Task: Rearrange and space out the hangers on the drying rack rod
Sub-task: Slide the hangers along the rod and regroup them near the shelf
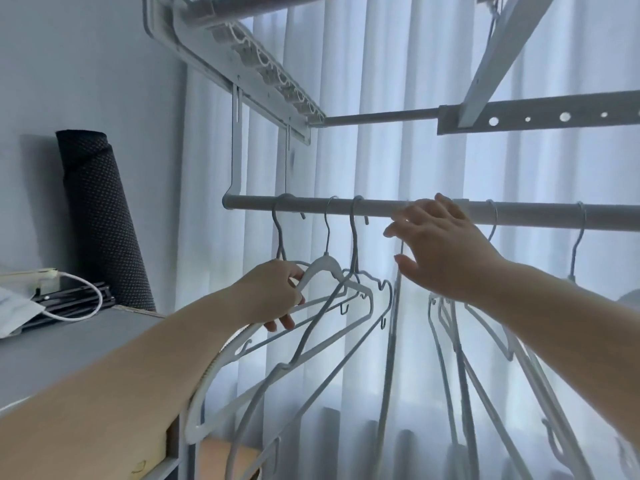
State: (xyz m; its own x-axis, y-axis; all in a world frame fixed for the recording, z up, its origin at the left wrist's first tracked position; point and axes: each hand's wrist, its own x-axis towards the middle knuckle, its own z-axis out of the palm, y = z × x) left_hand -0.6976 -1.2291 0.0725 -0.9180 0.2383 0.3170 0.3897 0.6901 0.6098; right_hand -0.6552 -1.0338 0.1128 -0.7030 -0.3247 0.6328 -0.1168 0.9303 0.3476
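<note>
the pale grey and white plastic hangers hang by their hooks from the grey round drying rack rod. three are bunched near its left end with shoulders crossing, and more hang further right. the left hand has its fingers curled round the shoulders of the bunched ones. the right hand is released, fingers spread straight at the rod. the likely risk is that sliding one hanger drags its tangled neighbours, or lifts a hook off so it drops. behind hangs a sheer white curtain, and a dark rolled mat stands to the left.
</note>
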